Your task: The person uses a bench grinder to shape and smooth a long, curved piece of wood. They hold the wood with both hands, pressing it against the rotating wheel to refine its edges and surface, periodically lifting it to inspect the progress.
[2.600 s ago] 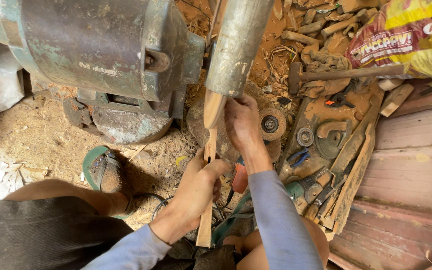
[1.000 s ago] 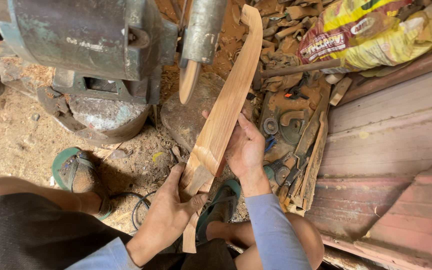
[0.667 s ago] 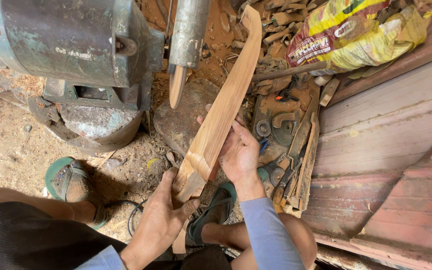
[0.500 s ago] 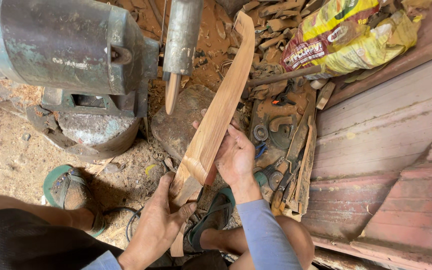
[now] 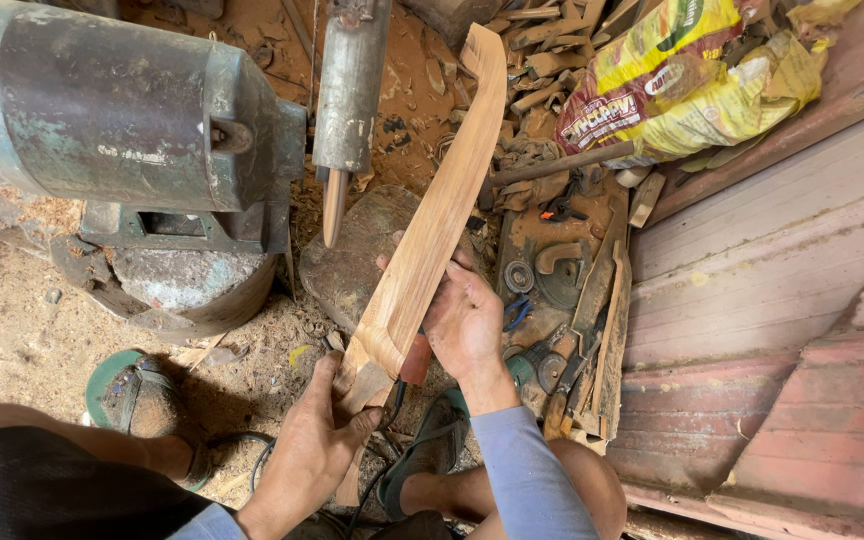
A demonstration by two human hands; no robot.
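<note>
Hands (image 5: 312, 455) (image 5: 464, 320) on curved wooden piece (image 5: 432, 215); crumpled yellow bag (image 5: 687, 75) top right.

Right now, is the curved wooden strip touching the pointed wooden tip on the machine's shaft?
Apart. The head view shows bare ground and stone between the curved wooden strip and the pointed wooden tip.
</note>
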